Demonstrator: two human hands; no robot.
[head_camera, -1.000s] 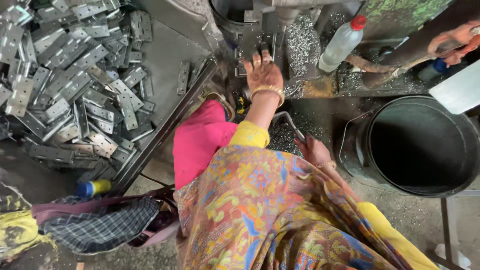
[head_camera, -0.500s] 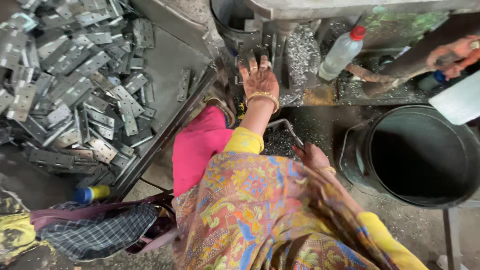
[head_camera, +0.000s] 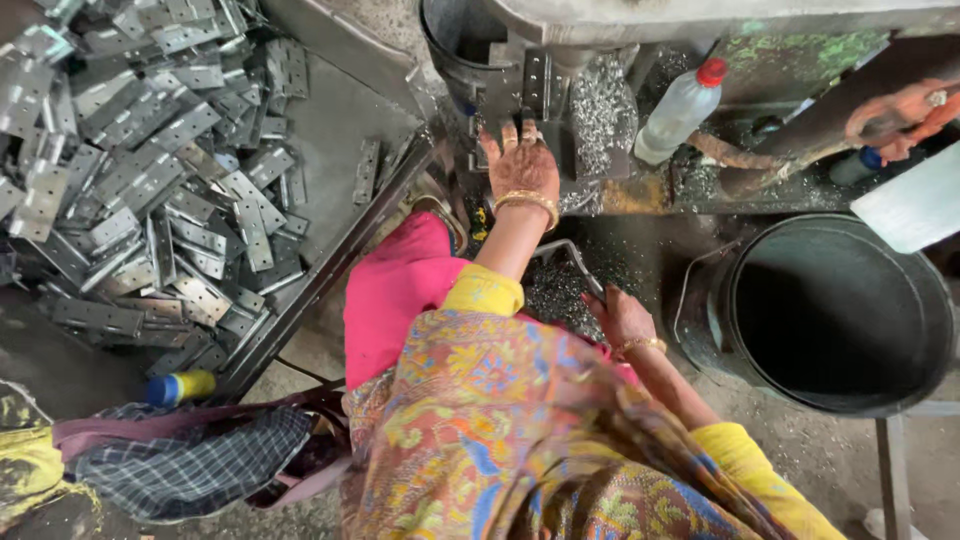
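Gritty workshop floor, left hand (head_camera: 522, 168) with fingers spread on the press (head_camera: 545, 85), right hand (head_camera: 622, 318) gripping a half-hidden lever (head_camera: 570, 256).

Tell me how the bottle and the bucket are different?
The bottle is small, slim and pale with a red cap; the bucket is big, round, dark and open on top. The bottle stands up on the bench by the machine; the bucket sits lower, on the floor. Both stand upright.

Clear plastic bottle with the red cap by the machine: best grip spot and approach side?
Grip the plastic bottle around its cylindrical mid-body, below the red cap. It stands leaning with the cap up and right, so probably come from its open right side; the machine body and metal shavings crowd the left.
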